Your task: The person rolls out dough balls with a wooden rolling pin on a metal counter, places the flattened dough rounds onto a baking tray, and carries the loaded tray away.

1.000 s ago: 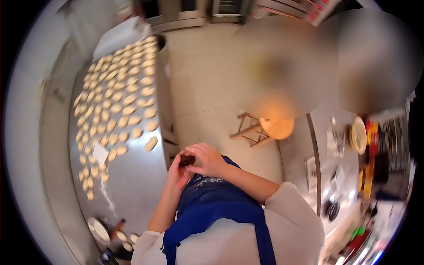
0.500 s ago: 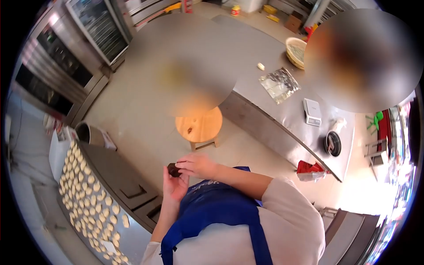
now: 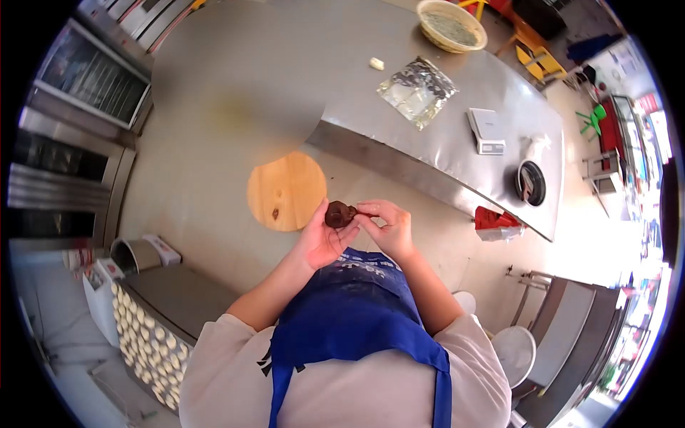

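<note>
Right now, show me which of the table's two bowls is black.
The black bowl is the small one near the scale; the pale bowl is larger.

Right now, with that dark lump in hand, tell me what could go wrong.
The dark lump could drop: the left hand holds it out with floor, not a tabletop, showing around it. The right hand, pinching at its edge, might tug it loose. Stepping forward could bump the wooden stool just ahead.
</note>
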The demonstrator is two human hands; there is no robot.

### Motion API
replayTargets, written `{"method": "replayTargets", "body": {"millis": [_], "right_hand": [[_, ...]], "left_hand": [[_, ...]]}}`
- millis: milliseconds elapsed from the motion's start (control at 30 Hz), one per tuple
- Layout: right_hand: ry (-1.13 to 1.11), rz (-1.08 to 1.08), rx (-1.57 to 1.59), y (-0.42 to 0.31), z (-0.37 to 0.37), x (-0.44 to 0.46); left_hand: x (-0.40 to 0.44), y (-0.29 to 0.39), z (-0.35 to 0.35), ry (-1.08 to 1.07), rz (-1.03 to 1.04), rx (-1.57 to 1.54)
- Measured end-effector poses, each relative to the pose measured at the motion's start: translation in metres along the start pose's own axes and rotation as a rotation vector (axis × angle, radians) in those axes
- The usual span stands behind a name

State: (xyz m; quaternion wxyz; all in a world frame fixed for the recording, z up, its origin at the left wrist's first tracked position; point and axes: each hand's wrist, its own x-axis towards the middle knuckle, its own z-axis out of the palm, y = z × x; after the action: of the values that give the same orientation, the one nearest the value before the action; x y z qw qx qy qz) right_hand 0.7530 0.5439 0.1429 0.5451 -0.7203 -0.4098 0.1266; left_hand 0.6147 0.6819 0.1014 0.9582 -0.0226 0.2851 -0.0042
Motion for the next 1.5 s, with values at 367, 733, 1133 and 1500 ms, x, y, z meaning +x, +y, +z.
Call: {"method": "replayTargets", "body": {"millis": [367, 733, 1133, 1500], "right_hand": [[0.249, -0.063, -0.261, 0.006, 0.007, 0.032], [0.408, 0.476, 0.306, 0.082, -0.028, 0.071], [0.311, 0.674, 0.240, 0.236, -0.175, 0.151], [0.351, 0.786, 0.217, 0.282, -0.214, 0.145]], "left_hand": [[0.050, 0.044, 0.030, -0.044, -0.248, 0.035], [0.129, 0.068, 0.033, -0.030, -0.129, 0.119], [0.393, 0.104, 0.084, 0.095, 0.186, 0.215], [0.448, 0.155, 0.110, 0.259, 0.113, 0.043]]}}
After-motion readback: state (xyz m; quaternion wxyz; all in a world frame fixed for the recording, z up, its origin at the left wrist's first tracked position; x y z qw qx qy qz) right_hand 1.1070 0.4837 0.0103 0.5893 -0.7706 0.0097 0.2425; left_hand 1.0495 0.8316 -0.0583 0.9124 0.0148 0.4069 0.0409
